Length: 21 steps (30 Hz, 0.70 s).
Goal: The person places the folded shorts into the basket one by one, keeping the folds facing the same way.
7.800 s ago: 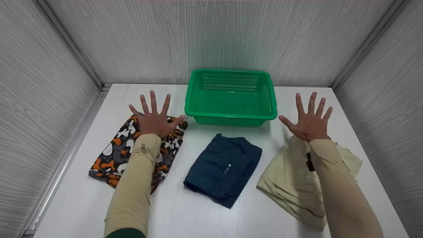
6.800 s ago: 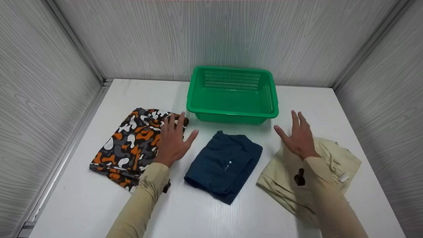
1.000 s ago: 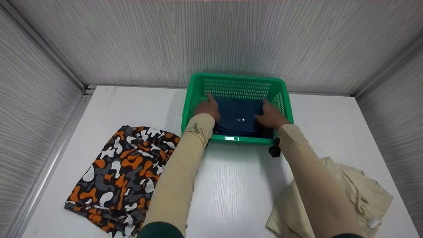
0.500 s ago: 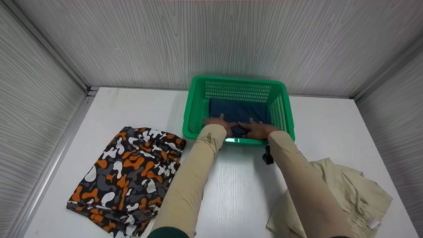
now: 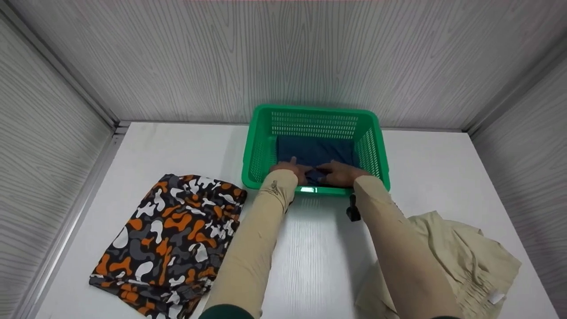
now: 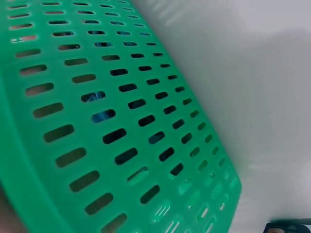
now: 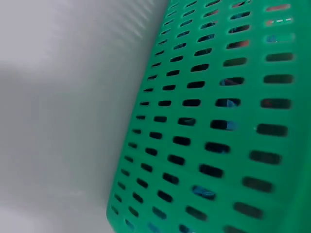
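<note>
A folded navy garment (image 5: 316,149) lies in the bottom of the green plastic basket (image 5: 314,109). Both hands reach over the basket's front rim onto the garment's near edge. My left hand (image 5: 289,168) rests on the cloth at the left with one finger extended forward. Close beside it, my right hand (image 5: 342,173) touches the cloth, its fingers pointing left toward the other hand. A small dark bunch of fabric shows between them. In both wrist views the slotted basket wall (image 6: 22,141) blocks most of the hands, and bits of blue cloth appear through the slots.
Left of the basket, a folded garment in orange, white, grey and black camouflage (image 5: 166,239) lies on the white table (image 5: 305,261). At the right are beige shorts (image 5: 469,257) with a gathered waistband, partly under the right forearm. Grey wood-grain panels (image 5: 283,53) enclose the table.
Both hands, earlier forward at the garment's two sides in the basket, have come back to its near edge and closer together. Much earlier, the navy garment lay on the table and the basket was empty.
</note>
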### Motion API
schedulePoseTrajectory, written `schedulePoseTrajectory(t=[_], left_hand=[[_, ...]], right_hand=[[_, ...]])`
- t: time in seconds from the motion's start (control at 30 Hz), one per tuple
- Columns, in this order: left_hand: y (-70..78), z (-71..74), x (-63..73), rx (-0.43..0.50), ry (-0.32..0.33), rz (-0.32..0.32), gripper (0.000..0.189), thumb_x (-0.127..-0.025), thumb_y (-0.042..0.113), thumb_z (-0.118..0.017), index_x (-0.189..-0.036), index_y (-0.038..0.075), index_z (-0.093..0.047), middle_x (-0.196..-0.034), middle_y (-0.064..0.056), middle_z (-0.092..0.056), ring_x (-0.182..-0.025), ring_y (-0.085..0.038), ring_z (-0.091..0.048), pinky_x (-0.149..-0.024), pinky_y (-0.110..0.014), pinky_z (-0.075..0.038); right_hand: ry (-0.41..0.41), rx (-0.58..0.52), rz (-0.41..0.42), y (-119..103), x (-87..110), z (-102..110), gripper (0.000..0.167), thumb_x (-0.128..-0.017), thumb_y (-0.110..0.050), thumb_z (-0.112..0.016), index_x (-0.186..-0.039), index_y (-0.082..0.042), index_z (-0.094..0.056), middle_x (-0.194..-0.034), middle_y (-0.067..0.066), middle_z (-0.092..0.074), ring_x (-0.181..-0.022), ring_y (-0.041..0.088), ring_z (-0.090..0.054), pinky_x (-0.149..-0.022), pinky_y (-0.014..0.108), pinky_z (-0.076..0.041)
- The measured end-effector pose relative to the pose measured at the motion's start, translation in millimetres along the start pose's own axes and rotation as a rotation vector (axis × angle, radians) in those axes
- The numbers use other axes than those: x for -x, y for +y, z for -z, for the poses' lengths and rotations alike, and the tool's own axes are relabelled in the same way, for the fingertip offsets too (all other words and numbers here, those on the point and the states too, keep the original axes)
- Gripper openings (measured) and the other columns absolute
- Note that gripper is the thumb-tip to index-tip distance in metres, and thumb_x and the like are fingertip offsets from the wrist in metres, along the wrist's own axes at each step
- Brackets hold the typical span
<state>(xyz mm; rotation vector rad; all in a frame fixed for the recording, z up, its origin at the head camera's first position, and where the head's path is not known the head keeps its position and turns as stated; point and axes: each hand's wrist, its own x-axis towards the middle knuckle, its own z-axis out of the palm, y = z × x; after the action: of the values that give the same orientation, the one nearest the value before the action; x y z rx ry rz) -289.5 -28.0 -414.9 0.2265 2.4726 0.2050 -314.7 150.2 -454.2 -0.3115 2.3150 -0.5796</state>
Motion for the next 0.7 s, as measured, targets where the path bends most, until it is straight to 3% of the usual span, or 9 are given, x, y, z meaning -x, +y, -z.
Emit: schedulePoseTrajectory(t=[0.07,0.17,0.3,0.4,0.47,0.6,0.7], left_hand=[[-1.4,-0.5,-11.3,-0.003,0.036,-0.065,0.054,-0.108,0.033,-0.046,-0.16,0.023,-0.036,-0.159,-0.01,-0.04,-0.142,-0.033,-0.042,-0.113,-0.048,-0.038],[-2.2,4.6,-33.4,-0.016,0.106,-0.17,0.045,-0.108,0.032,-0.048,-0.152,0.024,-0.049,-0.148,-0.006,-0.054,-0.134,-0.03,-0.052,-0.109,-0.049,-0.042],[2.0,19.1,-49.2,0.094,0.212,-0.247,0.038,-0.107,0.03,-0.05,-0.143,0.02,-0.058,-0.137,-0.003,-0.063,-0.121,-0.023,-0.06,-0.104,-0.045,-0.046],[9.5,32.1,-48.0,0.163,0.33,-0.307,0.03,-0.106,0.021,-0.049,-0.131,0.013,-0.064,-0.125,-0.006,-0.067,-0.107,-0.024,-0.064,-0.095,-0.044,-0.05],[14.4,40.4,-44.3,0.164,0.442,-0.344,0.027,-0.105,0.015,-0.048,-0.125,0.011,-0.066,-0.119,-0.008,-0.068,-0.102,-0.025,-0.064,-0.092,-0.042,-0.052],[18.7,53.5,-33.4,0.121,0.65,-0.441,0.027,-0.104,0.01,-0.05,-0.124,0.009,-0.068,-0.116,-0.01,-0.068,-0.105,-0.026,-0.064,-0.093,-0.04,-0.052],[17.4,56.6,-25.0,0.093,0.737,-0.553,0.03,-0.104,0.007,-0.05,-0.128,0.006,-0.066,-0.119,-0.01,-0.067,-0.11,-0.026,-0.062,-0.098,-0.038,-0.05]], right_hand=[[0.079,-0.025,0.054,-1,-3.1,1,0.054,-0.104,-0.024,-0.05,-0.154,-0.008,-0.043,-0.158,0.018,-0.039,-0.146,0.036,-0.033,-0.118,0.056,-0.025],[0.206,-0.079,0.133,-5,-5.4,7,0.047,-0.103,-0.019,-0.053,-0.148,-0.003,-0.051,-0.149,0.018,-0.051,-0.141,0.034,-0.042,-0.116,0.051,-0.032],[0.342,-0.127,0.221,-12,-6.1,23,0.041,-0.105,-0.013,-0.05,-0.143,-0.002,-0.055,-0.143,0.017,-0.056,-0.135,0.032,-0.049,-0.113,0.048,-0.038],[0.451,-0.161,0.284,-20,-3.3,36,0.038,-0.107,-0.014,-0.046,-0.142,-0.003,-0.055,-0.138,0.016,-0.059,-0.128,0.029,-0.055,-0.108,0.047,-0.043],[0.529,-0.189,0.344,-25,0.3,44,0.037,-0.108,-0.014,-0.044,-0.141,-0.003,-0.055,-0.138,0.015,-0.059,-0.127,0.027,-0.056,-0.105,0.046,-0.045],[0.659,-0.235,0.481,-28,7.4,56,0.036,-0.108,-0.013,-0.047,-0.142,-0.003,-0.054,-0.141,0.012,-0.057,-0.13,0.025,-0.054,-0.108,0.041,-0.044],[0.709,-0.253,0.586,-26,12.8,58,0.036,-0.107,-0.01,-0.05,-0.142,-0.002,-0.053,-0.14,0.013,-0.057,-0.128,0.024,-0.056,-0.107,0.041,-0.046]])
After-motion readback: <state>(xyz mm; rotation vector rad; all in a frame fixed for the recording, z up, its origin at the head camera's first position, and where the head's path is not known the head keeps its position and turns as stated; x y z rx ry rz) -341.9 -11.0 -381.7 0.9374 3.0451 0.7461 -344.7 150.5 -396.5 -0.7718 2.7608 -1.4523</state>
